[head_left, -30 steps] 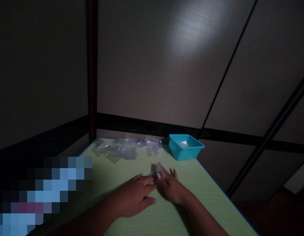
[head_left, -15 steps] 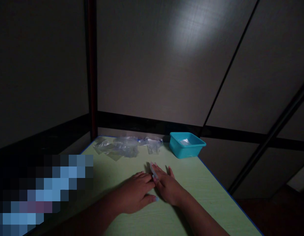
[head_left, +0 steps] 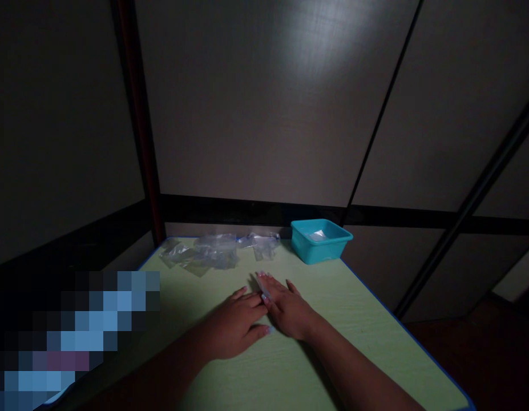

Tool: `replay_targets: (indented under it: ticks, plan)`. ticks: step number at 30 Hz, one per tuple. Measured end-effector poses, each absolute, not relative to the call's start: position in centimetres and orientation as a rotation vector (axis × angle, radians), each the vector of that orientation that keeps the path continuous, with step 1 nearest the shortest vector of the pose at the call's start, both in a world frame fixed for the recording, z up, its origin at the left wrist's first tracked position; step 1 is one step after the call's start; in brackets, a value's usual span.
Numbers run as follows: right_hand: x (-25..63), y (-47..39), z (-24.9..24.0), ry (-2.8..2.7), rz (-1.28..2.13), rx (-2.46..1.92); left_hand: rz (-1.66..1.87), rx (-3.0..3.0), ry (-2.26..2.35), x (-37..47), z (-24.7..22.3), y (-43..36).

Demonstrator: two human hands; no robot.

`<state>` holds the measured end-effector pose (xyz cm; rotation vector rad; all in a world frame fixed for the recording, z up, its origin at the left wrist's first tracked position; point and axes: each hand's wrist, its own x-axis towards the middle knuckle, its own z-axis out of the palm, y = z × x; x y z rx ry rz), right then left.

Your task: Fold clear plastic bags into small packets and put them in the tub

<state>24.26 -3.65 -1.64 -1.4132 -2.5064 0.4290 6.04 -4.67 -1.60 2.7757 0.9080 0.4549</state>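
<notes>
My right hand [head_left: 290,311] is over the middle of the table, holding a small folded piece of clear plastic [head_left: 263,285], apparently a bag, between thumb and fingers. The plastic stands on edge along the fingers. My left hand [head_left: 241,322] lies palm down beside it, fingers stretched out and thumb apart. Its fingertips meet the right thumb and the lower end of the plastic; whether they also press on it I cannot tell. Beyond both hands, several crumpled clear plastic bags [head_left: 215,251] lie spread at the table's far side.
A turquoise plastic basket [head_left: 319,251] with some clear plastic inside stands at the far right corner. The pale green table [head_left: 367,342] has a blue edge. Grey wall panels [head_left: 255,114] rise behind it. A pixelated patch covers the lower left.
The camera view has shifted and tilted slightly, so the hands and basket appear a little higher. One left finger is spread further out. The right hand keeps its hold on the plastic.
</notes>
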Motion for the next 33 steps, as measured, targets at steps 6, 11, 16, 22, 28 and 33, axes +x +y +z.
replay_targets:
  ticks: [6, 11, 16, 22, 28, 33]
  plan:
    - [24.27, -3.62, -1.66, -2.482, 0.409, -1.459, 0.491, 2.755, 0.901, 5.99, -1.49, -4.73]
    - [24.47, -3.27, -2.08, -2.455, 0.400, -1.486, 0.566, 2.746, 0.861, 6.00, -1.53, -4.60]
    - [24.56, -3.11, -2.08, -2.465, 0.407, -1.503, 0.703, 2.725, 0.865, 5.87, -1.31, -4.29]
    - [24.52, -3.15, -2.09, -2.483, 0.388, -1.521, 0.777, 2.678, 0.940, 5.60, -1.52, -4.03]
    - [24.31, -3.58, -1.49, -2.547, 0.391, -1.504, 0.643, 2.738, 0.951, 5.80, -1.64, -4.29]
    - [24.34, -3.67, -1.44, -2.552, 0.379, -1.516, 0.779, 2.683, 0.965, 5.87, -1.57, -3.88]
